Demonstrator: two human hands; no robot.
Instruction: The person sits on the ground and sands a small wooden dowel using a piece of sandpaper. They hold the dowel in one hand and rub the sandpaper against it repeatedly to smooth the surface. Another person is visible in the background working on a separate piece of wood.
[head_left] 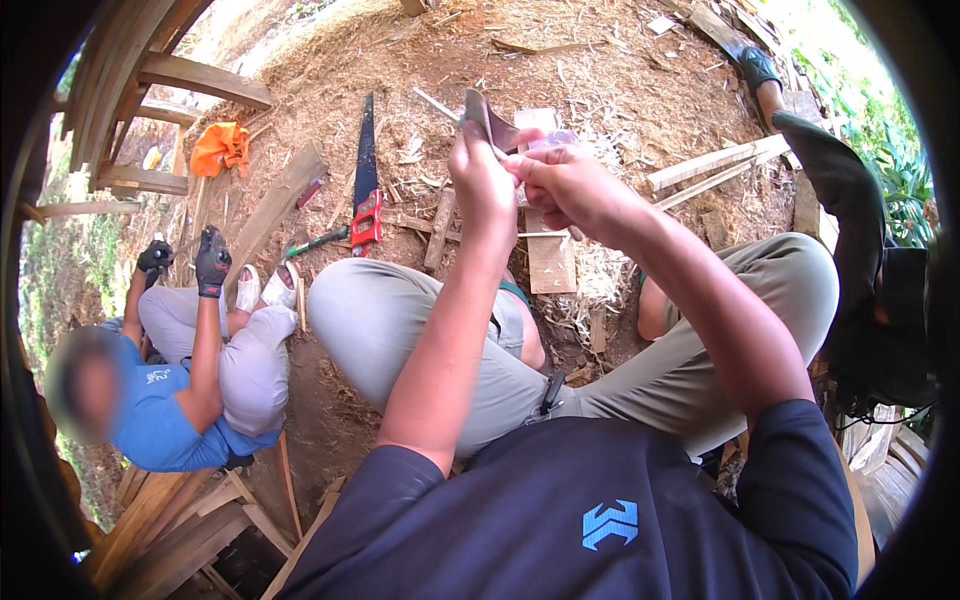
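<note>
Out in front of me, my left hand (484,185) is closed around a curved brown sheet (480,108) that looks like sandpaper. A thin pale stick (436,103) pokes out beyond the sheet on its far left side. Close beside it, my right hand (565,188) is closed, thumb and fingers pinching at the stick's near end. The fingers partly hide where sheet and stick meet. Below my hands, a small wooden board (552,268) lies on the ground between my knees.
A handsaw with a red handle (367,218) and a green-handled tool (318,242) lie to the left. Beyond are an orange cloth (220,149) and planks (280,195). A gloved co-worker (195,395) sits at left; another person's dark-clothed leg (850,200) is at right. Wood strips (718,163) lie on shavings.
</note>
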